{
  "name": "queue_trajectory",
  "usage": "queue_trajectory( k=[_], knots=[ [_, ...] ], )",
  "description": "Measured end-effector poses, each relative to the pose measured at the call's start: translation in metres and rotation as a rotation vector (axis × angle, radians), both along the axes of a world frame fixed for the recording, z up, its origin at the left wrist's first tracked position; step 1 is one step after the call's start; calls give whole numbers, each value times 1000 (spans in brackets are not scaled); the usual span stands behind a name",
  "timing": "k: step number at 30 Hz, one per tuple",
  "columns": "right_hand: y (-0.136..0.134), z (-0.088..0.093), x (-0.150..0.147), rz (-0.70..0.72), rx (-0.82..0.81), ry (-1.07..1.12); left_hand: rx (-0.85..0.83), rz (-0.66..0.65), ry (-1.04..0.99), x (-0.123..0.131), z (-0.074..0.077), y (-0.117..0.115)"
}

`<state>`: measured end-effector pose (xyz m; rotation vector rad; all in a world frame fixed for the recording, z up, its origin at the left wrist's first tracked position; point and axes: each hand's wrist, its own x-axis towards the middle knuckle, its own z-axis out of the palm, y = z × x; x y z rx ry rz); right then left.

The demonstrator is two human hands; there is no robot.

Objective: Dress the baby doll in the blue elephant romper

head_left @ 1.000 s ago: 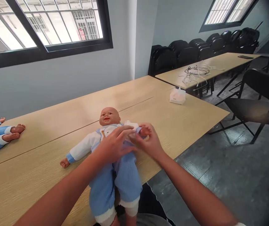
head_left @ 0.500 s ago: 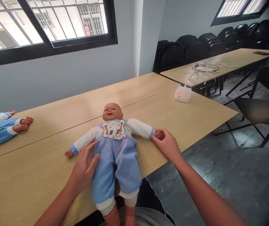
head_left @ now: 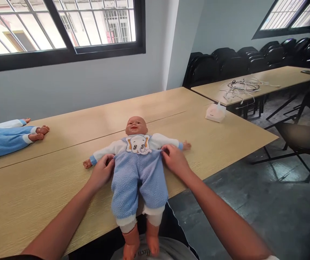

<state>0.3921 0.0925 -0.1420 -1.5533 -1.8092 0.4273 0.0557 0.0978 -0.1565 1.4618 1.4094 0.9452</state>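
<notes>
A baby doll (head_left: pixel 136 125) lies face up on the wooden table (head_left: pixel 49 187), arms spread, its bare feet hanging past the near edge. It wears a blue and white fleece outfit (head_left: pixel 128 177) with an elephant face (head_left: pixel 138 144) on the chest. My left hand (head_left: pixel 104 168) pinches the outfit's side at the waist, near the doll's sleeve. On the other side, my right hand (head_left: pixel 172 159) pinches the blue fabric just below the armpit and pulls it outward.
A second doll in blue clothes (head_left: pixel 8 139) lies at the far left. A tissue pack (head_left: pixel 216 112) stands at the back right. Tangled cables (head_left: pixel 241 88) lie on another table (head_left: pixel 285 77). Black chairs (head_left: pixel 304 133) stand at the right and along the wall.
My right hand has let go of the doll's hand and taken the outfit's side. My left hand has closed on the fabric at the other side. The view has shifted slightly.
</notes>
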Motion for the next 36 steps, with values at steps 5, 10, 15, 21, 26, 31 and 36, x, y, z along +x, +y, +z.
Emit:
queue_trajectory(
  k=[5, 10, 15, 21, 26, 31, 36],
  knots=[
    [15, 1, 0, 174, -203, 286, 24, 57, 12, 5, -5, 8],
    [27, 7, 0, 280, -230, 192, 68, 103, 5, 12, -5, 17],
    [63, 5, -10, 70, -143, 74, 113, 216, 17, 22, 1, 43],
    [14, 42, -20, 62, 222, 13, 164, 347, 34, 20, 9, 29],
    [-114, 56, -55, 813, 362, -230, 151, 196, 178, 5, 3, -68],
    [-145, 36, -82, 791, 435, -629, 207, -89, 403, 7, 8, -129],
    [-138, 34, -88, 822, 437, -581, 305, -90, 326, 11, 5, -130]
  ],
)
